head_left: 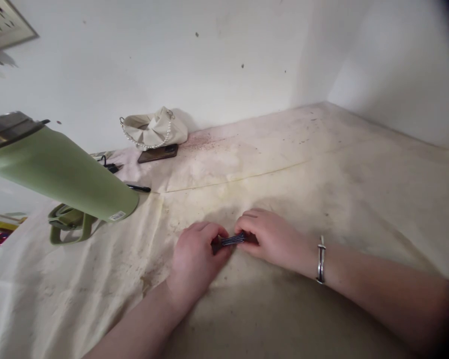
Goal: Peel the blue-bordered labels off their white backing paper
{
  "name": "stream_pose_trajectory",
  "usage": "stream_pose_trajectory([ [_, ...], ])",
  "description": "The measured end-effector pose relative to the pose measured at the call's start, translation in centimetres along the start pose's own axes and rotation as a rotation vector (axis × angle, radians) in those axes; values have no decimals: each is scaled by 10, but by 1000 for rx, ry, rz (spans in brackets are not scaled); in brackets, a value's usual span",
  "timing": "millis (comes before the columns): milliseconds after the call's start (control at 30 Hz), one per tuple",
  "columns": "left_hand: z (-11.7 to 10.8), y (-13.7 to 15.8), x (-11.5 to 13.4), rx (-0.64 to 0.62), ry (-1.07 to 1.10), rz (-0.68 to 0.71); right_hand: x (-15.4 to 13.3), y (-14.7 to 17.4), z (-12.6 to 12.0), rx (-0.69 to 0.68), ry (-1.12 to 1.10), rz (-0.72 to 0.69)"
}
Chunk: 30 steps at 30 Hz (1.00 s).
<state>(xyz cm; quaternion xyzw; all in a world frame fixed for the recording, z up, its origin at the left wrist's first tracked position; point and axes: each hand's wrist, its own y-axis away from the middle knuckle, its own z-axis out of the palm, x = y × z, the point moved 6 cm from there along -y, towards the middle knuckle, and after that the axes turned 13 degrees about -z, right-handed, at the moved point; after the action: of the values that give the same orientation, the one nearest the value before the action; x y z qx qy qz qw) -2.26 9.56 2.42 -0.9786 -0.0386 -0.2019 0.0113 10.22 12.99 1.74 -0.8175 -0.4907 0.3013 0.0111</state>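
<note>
A small dark stack of thin layers (pixel 232 240), seen edge-on with pale lines between the layers, is pinched between my two hands just above the cloth. My left hand (pixel 200 249) grips its left end, thumb on the near side and fingers curled behind. At the right end, the thumb and bent fingers of my right hand (pixel 264 232) close on it. Both palms face inward, and the fingers hide most of the stack, so its exact kind cannot be made out. A silver bracelet (pixel 321 263) circles my right wrist.
A tall green tumbler (pixel 71 169) stands at the left beside a green lid with a loop handle (pixel 70 224). Behind it lie a black pen (pixel 139 188), a dark phone (pixel 157 153) and a cream bag with a beaded strap (pixel 179 130). A wrinkled, stained cloth (pixel 284 309) covers the table up to the white wall.
</note>
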Motion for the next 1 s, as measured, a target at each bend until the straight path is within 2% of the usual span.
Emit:
stream_pose_trajectory([
  [233,-3,-2,-1,4,96,-3,2,1,0,15,-23,-9],
  [367,-3,-1,-8,-18,369,-67,2,1,-5,111,-178,20],
  [467,5,0,-14,-133,650,-138,5,2,-6,177,-379,106],
  [567,11,2,-16,-228,851,-173,9,3,-1,166,-587,211],
  [667,11,3,-13,-253,1001,-174,9,5,5,145,-778,281],
  [733,8,5,-9,-252,1084,-124,7,7,11,149,-999,328],
  [867,0,12,2,-250,1120,45,0,11,26,143,-1519,462],
  [1000,-2,17,3,-224,1012,93,-6,13,35,86,-1697,524],
])
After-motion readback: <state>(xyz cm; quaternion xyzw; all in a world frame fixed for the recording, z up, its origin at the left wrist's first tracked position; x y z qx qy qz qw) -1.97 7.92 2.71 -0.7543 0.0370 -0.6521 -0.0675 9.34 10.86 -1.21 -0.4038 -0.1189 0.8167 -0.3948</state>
